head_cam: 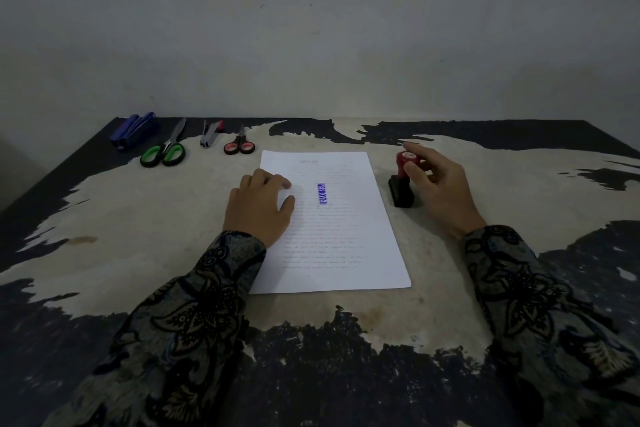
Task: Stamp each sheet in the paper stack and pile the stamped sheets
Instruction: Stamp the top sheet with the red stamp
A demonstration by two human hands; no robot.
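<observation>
A white printed sheet (332, 225) lies at the middle of the table, topmost of the paper stack, with a blue "APPROVED" mark (322, 193) on its upper half. My left hand (259, 208) rests flat on the sheet's left edge, fingers together. To the right of the paper stands the stamp (401, 184), red handle over a black base, on the bare table. My right hand (440, 187) has its fingers curled round the red handle. How many sheets lie under the top one cannot be made out.
Along the far left of the worn table (138, 218) lie a blue stapler (133, 130), green-handled scissors (164, 151), a grey and red staple remover (209, 133) and small red-handled scissors (239, 146). A plain wall stands behind.
</observation>
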